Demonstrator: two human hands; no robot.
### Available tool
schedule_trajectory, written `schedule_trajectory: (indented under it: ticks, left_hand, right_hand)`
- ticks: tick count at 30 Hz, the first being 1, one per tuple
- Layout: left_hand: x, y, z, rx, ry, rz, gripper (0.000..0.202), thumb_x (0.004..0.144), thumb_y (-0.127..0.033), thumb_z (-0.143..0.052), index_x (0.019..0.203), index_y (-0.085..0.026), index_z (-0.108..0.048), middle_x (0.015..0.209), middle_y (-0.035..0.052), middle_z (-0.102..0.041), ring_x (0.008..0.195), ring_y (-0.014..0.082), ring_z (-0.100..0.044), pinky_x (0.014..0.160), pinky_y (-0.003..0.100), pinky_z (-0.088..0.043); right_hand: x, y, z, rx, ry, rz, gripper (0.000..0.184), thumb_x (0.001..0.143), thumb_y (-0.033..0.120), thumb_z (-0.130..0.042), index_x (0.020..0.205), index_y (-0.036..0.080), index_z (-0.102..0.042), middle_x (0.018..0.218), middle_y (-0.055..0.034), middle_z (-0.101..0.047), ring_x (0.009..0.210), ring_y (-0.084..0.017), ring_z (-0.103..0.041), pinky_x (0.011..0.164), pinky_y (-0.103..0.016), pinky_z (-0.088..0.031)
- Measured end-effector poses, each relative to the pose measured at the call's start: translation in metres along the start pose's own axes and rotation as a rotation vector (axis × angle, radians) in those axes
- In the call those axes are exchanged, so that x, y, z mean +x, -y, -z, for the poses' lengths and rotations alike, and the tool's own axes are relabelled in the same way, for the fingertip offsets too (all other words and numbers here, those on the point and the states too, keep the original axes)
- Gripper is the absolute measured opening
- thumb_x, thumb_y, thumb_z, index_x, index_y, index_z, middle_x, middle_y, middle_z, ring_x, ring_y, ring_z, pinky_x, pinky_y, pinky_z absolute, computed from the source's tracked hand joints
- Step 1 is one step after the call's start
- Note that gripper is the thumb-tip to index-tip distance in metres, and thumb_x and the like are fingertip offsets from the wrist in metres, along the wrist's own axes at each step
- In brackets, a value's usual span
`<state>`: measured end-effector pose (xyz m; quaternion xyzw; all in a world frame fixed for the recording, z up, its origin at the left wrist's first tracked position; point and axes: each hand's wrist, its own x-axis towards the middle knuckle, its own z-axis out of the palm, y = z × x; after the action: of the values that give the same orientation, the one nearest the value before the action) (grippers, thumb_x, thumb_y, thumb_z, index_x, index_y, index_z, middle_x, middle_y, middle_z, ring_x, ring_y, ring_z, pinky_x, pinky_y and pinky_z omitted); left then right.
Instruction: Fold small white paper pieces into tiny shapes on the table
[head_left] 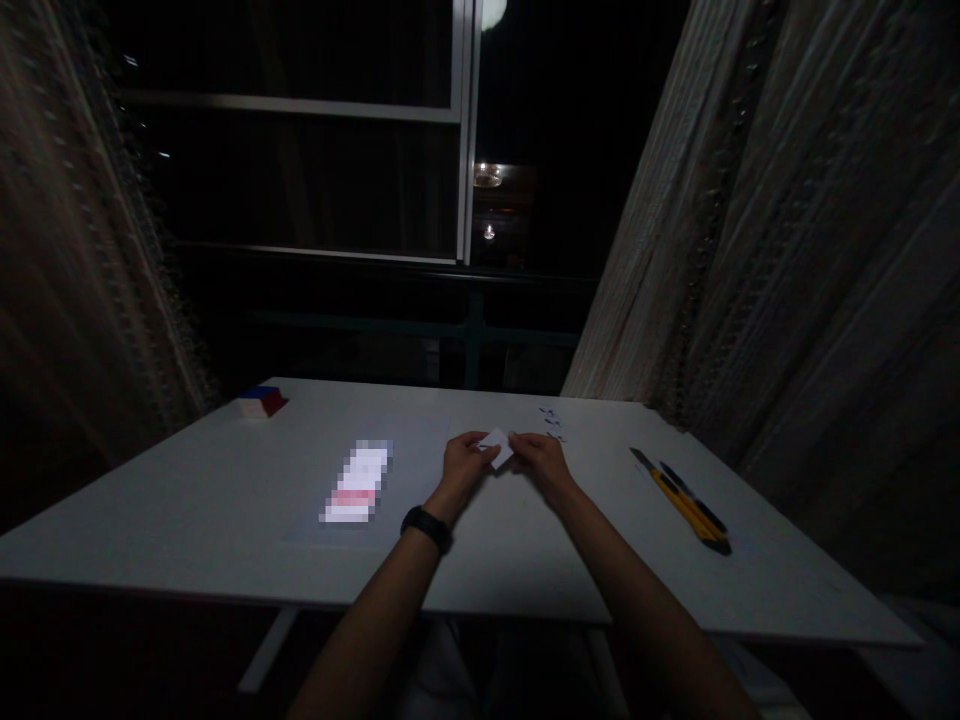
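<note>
Above the middle of the white table, a small white piece of paper (496, 447) is pinched between both my hands. My left hand (466, 465), with a dark band on the wrist, grips the paper's left edge. On the opposite side, my right hand (541, 462) has its fingers closed on the right edge. A dark mark shows on the paper near my left fingers. Just beyond my right hand, dark handwritten-looking marks (551, 418) lie on the tabletop; whether they are on separate paper pieces I cannot tell.
A yellow box cutter (686, 508) and a dark pen (694, 497) lie on the table (510, 570) at the right. Left of my hands is a lit, pixelated phone-like screen (358, 483). A blue, red and white cube (261, 401) sits at the far left, and curtains (675, 200) hang behind.
</note>
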<state>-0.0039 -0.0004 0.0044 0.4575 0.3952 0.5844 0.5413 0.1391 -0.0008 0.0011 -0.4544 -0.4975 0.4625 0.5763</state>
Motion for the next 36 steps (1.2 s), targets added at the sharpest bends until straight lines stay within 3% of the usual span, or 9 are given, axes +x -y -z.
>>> schedule_trajectory:
  ticks: [3, 8, 15, 20, 23, 31, 36]
  left_hand:
    - [-0.001, 0.0, -0.001, 0.017, 0.01, -0.009, 0.034, 0.051, -0.018, -0.075, 0.083, -0.01, -0.066, 0.068, 0.0067, -0.066, 0.058, 0.0146, -0.059, 0.054, 0.024, -0.044]
    - [-0.002, -0.001, -0.003, 0.042, 0.047, -0.028, 0.035, 0.055, -0.025, -0.075, 0.085, -0.009, -0.067, 0.068, 0.0077, -0.067, 0.058, 0.0143, -0.059, 0.054, 0.024, -0.044]
    - [-0.004, -0.005, -0.001, 0.018, -0.023, -0.055, 0.028, 0.052, -0.028, -0.076, 0.07, -0.009, -0.068, 0.067, 0.0081, -0.067, 0.058, 0.0143, -0.059, 0.056, 0.024, -0.043]
    - [-0.006, -0.007, -0.002, -0.017, 0.016, -0.037, 0.033, 0.046, -0.025, -0.08, 0.072, -0.009, -0.067, 0.065, 0.0071, -0.066, 0.057, 0.0143, -0.059, 0.054, 0.024, -0.043]
    - [-0.006, -0.006, -0.002, -0.001, 0.031, -0.046, 0.037, 0.043, -0.022, -0.081, 0.074, -0.008, -0.067, 0.068, 0.0082, -0.067, 0.059, 0.0147, -0.059, 0.055, 0.025, -0.043]
    - [-0.006, -0.008, 0.001, 0.155, -0.019, -0.15, 0.027, 0.046, -0.025, -0.078, 0.065, -0.009, -0.066, 0.064, 0.0064, -0.064, 0.06, 0.0164, -0.058, 0.057, 0.027, -0.043]
    - [-0.005, -0.006, 0.003, 0.239, -0.035, -0.213, 0.026, 0.051, -0.028, -0.075, 0.068, -0.012, -0.063, 0.066, 0.0051, -0.063, 0.061, 0.0157, -0.057, 0.058, 0.027, -0.043]
  right_hand:
    - [0.002, -0.007, -0.001, -0.042, -0.05, 0.075, 0.034, 0.047, 0.039, -0.079, 0.066, 0.013, -0.067, 0.055, -0.0038, -0.064, 0.048, -0.015, -0.057, 0.048, -0.027, -0.045]
    - [0.005, -0.013, 0.0, -0.05, -0.103, 0.123, 0.036, 0.046, 0.039, -0.079, 0.067, 0.013, -0.066, 0.057, -0.0054, -0.065, 0.052, -0.018, -0.06, 0.051, -0.03, -0.047]
    - [0.001, -0.01, -0.003, -0.017, -0.058, 0.113, 0.035, 0.048, 0.036, -0.079, 0.07, 0.011, -0.067, 0.061, -0.0065, -0.067, 0.055, -0.018, -0.062, 0.053, -0.029, -0.047]
    - [-0.001, -0.004, -0.001, -0.032, -0.071, 0.098, 0.031, 0.045, 0.031, -0.079, 0.067, 0.012, -0.066, 0.057, -0.0048, -0.066, 0.051, -0.017, -0.06, 0.051, -0.028, -0.046]
    - [-0.003, -0.001, -0.001, -0.069, -0.012, 0.132, 0.03, 0.047, 0.029, -0.077, 0.07, 0.013, -0.067, 0.055, -0.0034, -0.065, 0.05, -0.017, -0.06, 0.05, -0.028, -0.046]
    - [-0.009, 0.007, -0.002, -0.141, 0.074, 0.16, 0.026, 0.05, 0.026, -0.075, 0.071, 0.013, -0.067, 0.059, -0.0035, -0.066, 0.055, -0.018, -0.061, 0.055, -0.03, -0.047]
    - [-0.01, 0.012, -0.002, -0.177, 0.09, 0.258, 0.025, 0.057, 0.034, -0.072, 0.072, 0.015, -0.068, 0.067, -0.0051, -0.068, 0.064, -0.019, -0.062, 0.061, -0.032, -0.048]
